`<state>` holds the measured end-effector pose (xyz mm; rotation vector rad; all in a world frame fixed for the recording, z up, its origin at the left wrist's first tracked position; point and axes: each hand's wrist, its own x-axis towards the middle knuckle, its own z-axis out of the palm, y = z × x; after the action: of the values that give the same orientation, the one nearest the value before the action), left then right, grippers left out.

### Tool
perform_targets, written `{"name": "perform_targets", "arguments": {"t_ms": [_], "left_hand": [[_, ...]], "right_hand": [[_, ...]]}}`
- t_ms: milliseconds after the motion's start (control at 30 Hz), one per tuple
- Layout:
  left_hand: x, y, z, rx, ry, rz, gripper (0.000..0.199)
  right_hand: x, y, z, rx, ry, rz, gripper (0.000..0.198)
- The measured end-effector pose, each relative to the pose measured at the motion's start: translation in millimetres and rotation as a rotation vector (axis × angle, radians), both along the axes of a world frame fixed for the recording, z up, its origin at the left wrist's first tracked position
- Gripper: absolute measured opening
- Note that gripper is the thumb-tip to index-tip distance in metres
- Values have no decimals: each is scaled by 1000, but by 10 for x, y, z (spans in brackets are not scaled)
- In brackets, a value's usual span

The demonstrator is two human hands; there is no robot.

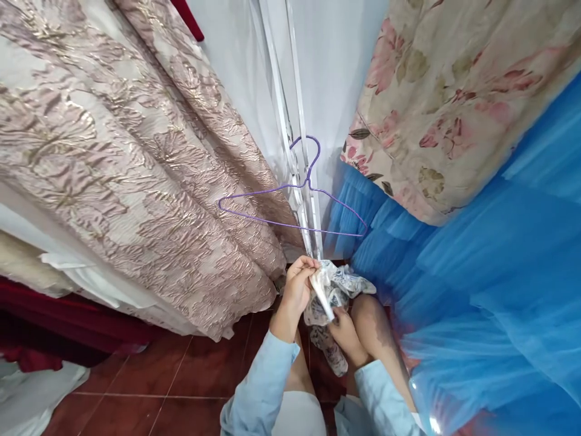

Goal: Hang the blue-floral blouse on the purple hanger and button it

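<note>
A thin white garment with a dark floral print [341,283] hangs bunched between my two hands, just above my knees. My left hand [297,286] is closed, pinching its pale edge between thumb and fingers. Lower and to the right, my right hand [347,334] is closed on the other end of that white edge, which is pulled straight between them. A printed tail of the cloth dangles below my right hand. Beyond my hands, a purple wire hanger [313,230] hangs bare by a white metal upright.
On the left hangs a pink-and-gold brocade dress [172,200], with dark red fabric [91,321] beyond it. To the right are a floral beige garment [454,109] and blue tulle [490,290]. White metal bars [284,109] stand ahead. Red floor tiles [195,369] lie below.
</note>
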<state>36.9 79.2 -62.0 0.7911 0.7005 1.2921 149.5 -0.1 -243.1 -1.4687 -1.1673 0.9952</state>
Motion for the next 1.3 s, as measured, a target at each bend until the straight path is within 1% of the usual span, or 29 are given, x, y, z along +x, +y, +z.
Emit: {"name": "perform_targets", "arguments": {"t_ms": [33, 67, 100, 133, 167, 200, 233, 300, 333, 367, 433, 500, 567, 633, 667, 700, 733, 767, 800, 867, 900, 967, 1033, 1100, 1133, 1200, 1233, 1267, 1300], "left_hand": [[20, -91, 40, 21, 14, 15, 16], [41, -188, 71, 56, 44, 34, 13], [63, -286, 95, 107, 92, 47, 10], [86, -382, 115, 174, 154, 53, 6], [105, -471, 137, 250, 223, 51, 6], [118, -549, 164, 329, 294, 40, 9], [121, -612, 198, 405, 363, 28, 12], [89, -681, 276, 522, 483, 3, 17], [56, -688, 311, 562, 530, -26, 18], [16, -682, 335, 586, 562, -76, 21], [-67, -647, 326, 590, 559, -219, 33], [-133, -621, 219, 525, 518, -377, 53], [-179, -632, 27, 406, 512, -534, 67], [-222, -688, -198, 252, 566, -738, 66], [-249, -728, -303, 177, 601, -832, 63], [-281, -772, -393, 111, 632, -907, 61], [-317, -815, -465, 54, 653, -952, 60], [-355, -854, -519, 9, 655, -964, 60], [-393, -886, -556, -21, 640, -955, 60], [-463, -919, -594, -40, 595, -944, 56], [-493, -920, -604, -19, 605, -947, 53], [-552, -895, -617, 97, 755, -923, 40], [-630, -841, -625, 254, 1005, -831, 24], [-751, -761, -612, 361, 1173, -708, 6], [-832, -709, -593, 377, 1191, -665, 11], [-1026, -577, -516, 362, 1145, -589, 27], [-1134, -495, -454, 341, 1113, -526, 29], [-1243, -405, -377, 322, 1092, -438, 27], [-1347, -306, -281, 315, 1084, -327, 25]], "right_hand": [[13, -25, 95, 25, -1, -20, 41], [29, -53, 224, 58, 21, -11, 68], [47, -84, 383, 95, 65, 31, 92], [69, -114, 564, 130, 128, 117, 107], [93, -140, 759, 159, 202, 228, 110], [121, -160, 955, 176, 251, 312, 102], [153, -172, 1140, 171, 273, 360, 88], [226, -177, 1437, 136, 292, 374, 50], [266, -177, 1536, 113, 305, 364, 37], [306, -182, 1598, 86, 331, 349, 31], [380, -214, 1625, 21, 414, 319, 30], [443, -280, 1570, -53, 500, 250, 34], [504, -358, 1504, -84, 528, 115, 39], [577, -421, 1478, -53, 512, -7, 41], [621, -442, 1486, -27, 503, -19, 41], [669, -458, 1503, -6, 498, 10, 40], [720, -470, 1524, 8, 496, 66, 37], [773, -481, 1544, 14, 496, 130, 34], [824, -495, 1557, 11, 499, 187, 32], [916, -541, 1558, -6, 520, 231, 30], [955, -574, 1549, -18, 543, 233, 31], [1023, -653, 1536, -39, 613, 212, 37], [1089, -724, 1559, -23, 696, 117, 43], [1169, -756, 1621, 38, 742, -74, 40], [1216, -750, 1658, 73, 736, -192, 37], [1317, -695, 1716, 98, 656, -385, 30], [1364, -649, 1728, 82, 597, -437, 31], [1402, -595, 1726, 51, 533, -447, 33], [1425, -536, 1711, 8, 467, -411, 37]]}}
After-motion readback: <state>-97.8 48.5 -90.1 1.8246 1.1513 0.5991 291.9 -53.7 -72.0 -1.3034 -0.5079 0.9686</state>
